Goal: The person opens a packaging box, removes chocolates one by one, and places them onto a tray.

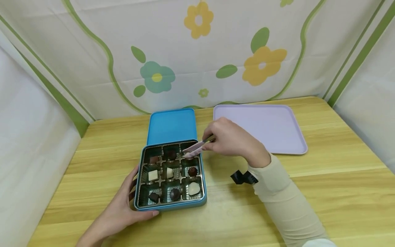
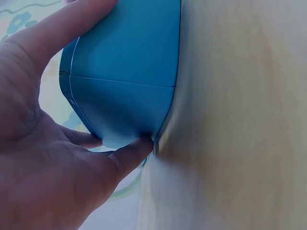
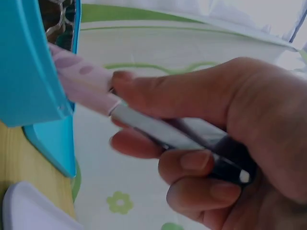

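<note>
A blue tin box (image 1: 172,207) with a dark divided tray of assorted chocolates sits on the table. My left hand (image 1: 120,206) holds its near left corner, thumb along the front wall and fingers against the left side. In the left wrist view the fingertips meet the blue wall (image 2: 124,57) low down. My right hand (image 1: 232,142) grips a pair of tongs (image 1: 197,146) with pale pink tips and a metal body (image 3: 153,128). Those tips reach into the far right compartment, around a small pale piece (image 1: 187,155). A white chocolate (image 1: 194,188) lies in the near right compartment.
Behind the box lies its blue lid (image 1: 172,126). A lilac tray (image 1: 262,128) rests at the back right of the wooden table (image 1: 234,212). A flowered curtain (image 1: 185,61) hangs along the back edge. A black strap (image 1: 243,177) sticks out from the right wrist.
</note>
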Tool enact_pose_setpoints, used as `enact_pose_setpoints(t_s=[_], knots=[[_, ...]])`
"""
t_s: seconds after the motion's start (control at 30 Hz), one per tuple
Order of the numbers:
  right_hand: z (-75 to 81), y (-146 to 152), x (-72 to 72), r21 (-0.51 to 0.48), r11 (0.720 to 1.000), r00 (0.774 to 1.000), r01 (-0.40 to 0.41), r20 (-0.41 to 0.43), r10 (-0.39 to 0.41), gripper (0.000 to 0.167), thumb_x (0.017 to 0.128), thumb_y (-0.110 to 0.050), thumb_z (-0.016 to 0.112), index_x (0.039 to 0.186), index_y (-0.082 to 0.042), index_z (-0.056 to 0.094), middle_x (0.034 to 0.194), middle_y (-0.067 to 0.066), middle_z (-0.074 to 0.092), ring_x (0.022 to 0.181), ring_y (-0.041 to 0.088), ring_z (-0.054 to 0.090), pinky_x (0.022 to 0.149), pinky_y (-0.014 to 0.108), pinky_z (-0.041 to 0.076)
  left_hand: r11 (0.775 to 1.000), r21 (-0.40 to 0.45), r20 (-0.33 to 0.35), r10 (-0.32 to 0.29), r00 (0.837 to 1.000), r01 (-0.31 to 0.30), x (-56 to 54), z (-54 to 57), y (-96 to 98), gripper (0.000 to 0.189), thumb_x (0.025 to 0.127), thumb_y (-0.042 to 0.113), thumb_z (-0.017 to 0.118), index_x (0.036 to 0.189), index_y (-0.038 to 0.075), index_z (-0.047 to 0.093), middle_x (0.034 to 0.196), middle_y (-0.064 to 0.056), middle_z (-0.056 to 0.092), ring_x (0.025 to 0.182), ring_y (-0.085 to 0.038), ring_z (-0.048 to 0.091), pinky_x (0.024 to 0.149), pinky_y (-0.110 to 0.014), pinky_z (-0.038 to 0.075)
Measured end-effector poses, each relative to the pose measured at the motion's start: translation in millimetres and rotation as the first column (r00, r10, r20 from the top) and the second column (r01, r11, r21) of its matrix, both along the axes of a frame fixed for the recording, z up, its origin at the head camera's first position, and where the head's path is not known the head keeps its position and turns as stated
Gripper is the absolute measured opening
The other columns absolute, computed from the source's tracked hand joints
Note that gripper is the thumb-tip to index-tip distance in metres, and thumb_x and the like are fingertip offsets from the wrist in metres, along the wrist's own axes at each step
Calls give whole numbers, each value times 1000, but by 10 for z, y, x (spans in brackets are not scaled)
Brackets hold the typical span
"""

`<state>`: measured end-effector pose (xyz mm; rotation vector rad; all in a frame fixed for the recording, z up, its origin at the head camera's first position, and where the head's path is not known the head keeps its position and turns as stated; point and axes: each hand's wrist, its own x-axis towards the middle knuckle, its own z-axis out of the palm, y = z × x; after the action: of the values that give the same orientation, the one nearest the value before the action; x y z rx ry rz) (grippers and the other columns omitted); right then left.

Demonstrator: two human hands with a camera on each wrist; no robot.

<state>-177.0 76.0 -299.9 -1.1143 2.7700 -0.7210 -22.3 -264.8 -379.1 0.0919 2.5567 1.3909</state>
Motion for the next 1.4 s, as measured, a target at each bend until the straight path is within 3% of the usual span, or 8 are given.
enact_pose_setpoints(t_s=[0.27, 0.43, 0.6, 0.7, 0.87, 1.07, 1.2, 1.4], knots=[[-212, 287, -102, -212, 974, 995, 73, 75, -59, 9, 88, -18, 90, 95, -14, 87, 90, -4, 80, 76, 12, 64, 69, 31, 53, 1000, -1, 18, -3, 1000, 3, -20, -30, 10, 141, 76, 29, 100, 175, 28, -1, 173, -23, 29, 148, -52, 46, 111, -48, 51], [-437, 425, -143, -311, 935, 973, 173, 201, -113, 11, 90, -21, 89, 100, -18, 87, 95, -3, 82, 81, 13, 68, 72, 27, 56, 1000, 11, 35, 3, 999, -4, 8, -35, -22, 140, 77, 28, 100, 174, 30, -1, 174, -21, 28, 148, -51, 46, 104, -28, 54], [-650, 539, -197, -378, 873, 912, 308, 379, -158, 15, 93, -25, 87, 106, -17, 87, 103, 3, 83, 87, 16, 73, 75, 25, 59, 1000, 31, 27, 1, 1000, -2, 23, -57, -35, 139, 77, 26, 100, 174, 33, 0, 175, -18, 26, 148, -51, 46, 99, -19, 53], [-722, 607, -251, -400, 824, 862, 402, 469, -193, 21, 94, -30, 86, 111, -17, 86, 104, 0, 82, 80, 13, 65, 68, 26, 54, 1000, 29, 17, 3, 1000, -4, 23, -67, -35, 139, 77, 26, 100, 174, 35, 0, 176, -18, 24, 149, -52, 45, 98, -19, 52], [-786, 712, -356, -423, 697, 775, 579, 551, -309, 30, 94, -35, 85, 116, -14, 84, 91, -10, 78, 69, 11, 48, 59, 25, 38, 999, 32, 20, 5, 1000, -5, 24, -75, -24, 139, 78, 26, 99, 174, 36, -1, 176, -19, 23, 148, -52, 45, 97, -19, 53], [-809, 797, -455, -372, 576, 672, 728, 550, -496, 36, 94, -36, 84, 119, -10, 83, 100, -8, 79, 101, 12, 64, 84, 24, 50, 1000, 28, 18, 0, 1000, -1, 20, -71, -30, 140, 78, 26, 99, 174, 35, -2, 177, -20, 21, 148, -52, 46, 97, -19, 53], [-805, 827, -497, -331, 531, 615, 780, 564, -551, 37, 95, -38, 82, 121, -11, 82, 106, 0, 80, 109, 18, 65, 89, 28, 50, 1000, 15, 0, -3, 1000, 3, 15, -66, -44, 140, 78, 27, 99, 174, 34, -3, 177, -21, 19, 148, -54, 45, 97, -18, 53], [-818, 847, -532, -303, 499, 575, 812, 563, -594, 36, 97, -36, 80, 121, -9, 81, 109, 1, 76, 100, 14, 63, 79, 26, 50, 1000, -11, 8, 4, 1000, -4, 24, -75, -41, 142, 78, 29, 99, 174, 32, -5, 178, -23, 16, 149, -54, 44, 105, -32, 55]])
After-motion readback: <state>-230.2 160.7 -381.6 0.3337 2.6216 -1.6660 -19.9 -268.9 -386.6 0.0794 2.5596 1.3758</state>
